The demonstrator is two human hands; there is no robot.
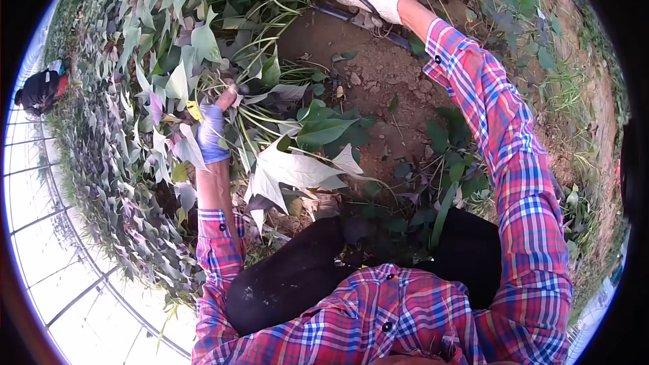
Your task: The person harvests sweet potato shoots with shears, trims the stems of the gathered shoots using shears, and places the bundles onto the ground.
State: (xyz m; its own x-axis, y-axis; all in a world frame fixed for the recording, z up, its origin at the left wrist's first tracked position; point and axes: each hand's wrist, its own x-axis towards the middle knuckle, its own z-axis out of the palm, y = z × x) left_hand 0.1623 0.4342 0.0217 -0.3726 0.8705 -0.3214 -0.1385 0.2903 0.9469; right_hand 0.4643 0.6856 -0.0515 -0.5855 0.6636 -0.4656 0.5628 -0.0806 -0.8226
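Observation:
My left hand (213,125), in a pale blue-purple covering with a bare fingertip showing, is closed round a bunch of sweet potato vines (247,118). Broad green leaves and pale leaf undersides fan out beside it. Farther forward and to the right, my right hand (384,4) wears a white glove and is closed on a long, narrow, dark tool (341,13). The tool lies low against the soil, and its exact kind is hard to make out. Leaves and the glove cover parts of it.
Brown crumbly soil (378,84) lies between my arms. Dense vines (128,162) spread along the left, with more leaves near my knees (291,274). Another person (42,91) is low at the far left, by a framed translucent wall (40,216). A dirt strip (588,94) runs along the right.

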